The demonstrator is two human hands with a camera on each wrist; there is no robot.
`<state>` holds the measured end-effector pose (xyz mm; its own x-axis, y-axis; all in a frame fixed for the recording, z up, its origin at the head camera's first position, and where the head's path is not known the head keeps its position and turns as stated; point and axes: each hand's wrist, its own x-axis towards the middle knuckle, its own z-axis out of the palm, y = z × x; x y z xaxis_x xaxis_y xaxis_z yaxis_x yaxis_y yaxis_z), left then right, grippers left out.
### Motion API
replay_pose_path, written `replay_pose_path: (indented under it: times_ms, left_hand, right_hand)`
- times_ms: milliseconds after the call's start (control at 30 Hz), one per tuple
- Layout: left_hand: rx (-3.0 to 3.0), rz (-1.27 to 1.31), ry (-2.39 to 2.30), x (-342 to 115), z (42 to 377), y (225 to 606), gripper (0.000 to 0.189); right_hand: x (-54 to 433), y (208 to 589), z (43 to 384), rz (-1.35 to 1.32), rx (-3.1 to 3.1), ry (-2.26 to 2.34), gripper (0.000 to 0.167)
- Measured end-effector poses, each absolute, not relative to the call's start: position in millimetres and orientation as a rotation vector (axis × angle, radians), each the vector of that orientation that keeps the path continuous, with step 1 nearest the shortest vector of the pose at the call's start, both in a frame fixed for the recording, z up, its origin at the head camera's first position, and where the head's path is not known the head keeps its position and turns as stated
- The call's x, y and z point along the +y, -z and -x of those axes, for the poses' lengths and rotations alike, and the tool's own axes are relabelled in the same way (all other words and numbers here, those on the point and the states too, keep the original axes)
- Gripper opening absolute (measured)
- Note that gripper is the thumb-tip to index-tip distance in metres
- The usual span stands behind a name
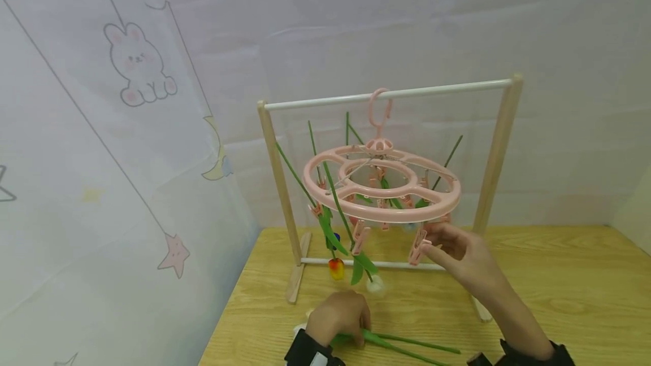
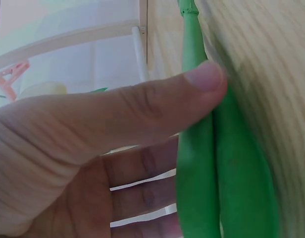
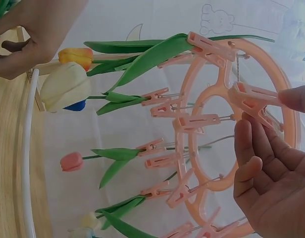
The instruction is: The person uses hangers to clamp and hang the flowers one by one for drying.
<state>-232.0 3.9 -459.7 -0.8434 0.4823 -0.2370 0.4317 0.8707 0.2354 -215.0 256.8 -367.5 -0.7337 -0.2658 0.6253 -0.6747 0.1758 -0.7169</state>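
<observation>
On the table my left hand [image 1: 339, 316] pinches the green leaves [image 2: 197, 163] of an artificial tulip, thumb across them. Its stem [image 1: 389, 344] points right, beside a second green stem. A white bloom lies at the hand's left side, mostly covered. My right hand [image 1: 465, 256] holds a pink clothespin [image 1: 418, 247] at the near right rim of a round pink hanger [image 1: 381, 214], thumb on one handle. In the right wrist view nothing shows between that clothespin's [image 3: 254, 99] jaws. A white tulip [image 1: 375, 284] hangs head down from the hanger's near left.
The hanger hooks over the white rod [image 1: 447, 90] of a wooden-legged rack [image 1: 493, 162]. A yellow-red tulip [image 1: 337, 269], a pink tulip [image 3: 71, 162] and several others hang from it among loose clothespins. Behind stands a pale cloth with printed bunny [image 1: 138, 66].
</observation>
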Motion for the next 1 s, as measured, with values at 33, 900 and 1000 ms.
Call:
replay_pose_path:
  times_ms: [33,900,1000]
  left_hand:
    - [2.764,-0.693,-0.242,4,232,460,0.018]
    - [2.715,-0.828,-0.42,-13,224,426,0.011]
    - [2.702,-0.937,-0.437,-16,220,416,0.009]
  right_hand:
    - [257,368,215,-0.895,-2.099,-1.575,0.023]
    - [257,367,218,-1.019,-2.072,-1.549,0.025]
    - [257,368,218,-1.019,-2.091,-1.534,0.025]
